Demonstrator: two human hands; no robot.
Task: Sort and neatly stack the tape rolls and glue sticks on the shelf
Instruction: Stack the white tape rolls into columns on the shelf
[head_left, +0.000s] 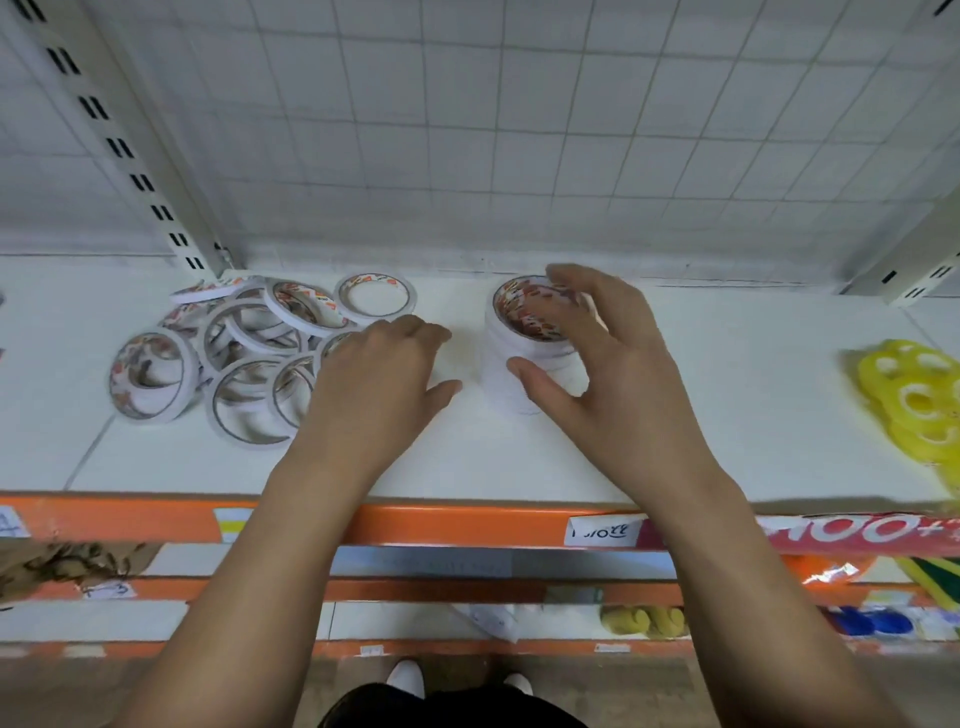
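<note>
Head view: right hand (618, 374) grasps tape stack (524, 364); left hand (384, 374) on loose rolls (244, 358), grip can't tell; gap between piles; shelf-edge red strip (857, 535) reads "100+"

A white wire grid back panel (519, 130) rises behind the white shelf (727, 441), flanked by a cream slotted metal upright (111, 130) on the left and a second slotted upright (914, 270) on the right. A pile of translucent yellow plastic rings (914, 400) lies at the shelf's right end. An orange front strip (441, 522) carries a handwritten white paper label (602, 531), a small white-and-yellow label (232, 522) and a red banner with white "100+" lettering (857, 532). On the lower tiers sit olive-yellow items (644, 621), round blue items (878, 622) and a brown patterned item (67, 564), all too blurred to identify.
</note>
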